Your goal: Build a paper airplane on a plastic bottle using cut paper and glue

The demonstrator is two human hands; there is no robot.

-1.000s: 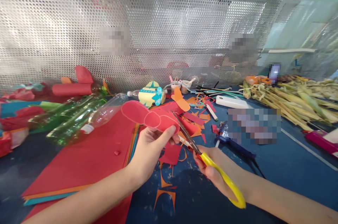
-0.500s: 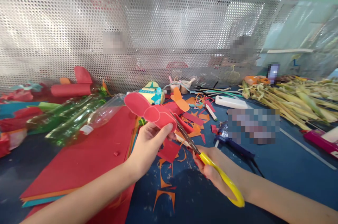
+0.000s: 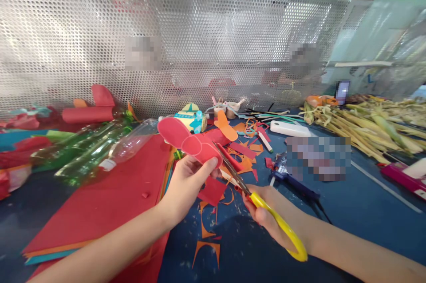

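Pinched between the thumb and fingers of my left hand (image 3: 186, 185) is a red paper cutout (image 3: 196, 145) with rounded lobes and pale drawn outlines. My right hand (image 3: 269, 209) is closed around the handles of yellow-handled scissors (image 3: 279, 225). Their dark blades (image 3: 231, 165) point up and left, at the cutout's right edge; whether they touch the paper I cannot tell. Orange and red paper scraps (image 3: 207, 247) lie on the dark blue table below and behind my hands. An orange rounded paper piece (image 3: 226, 126) sits just beyond the blades.
Stacked coloured sheets (image 3: 109, 203), red on top, lie at left with green plastic bottles (image 3: 86, 154) behind. At right are a blue glue gun (image 3: 296, 185), a white case (image 3: 289, 129) and dried husks (image 3: 353, 132). A perforated metal panel (image 3: 199, 43) stands across the back.
The camera view has shifted very slightly. Both hands keep their holds on the red cutout and scissors, with hardly any movement.
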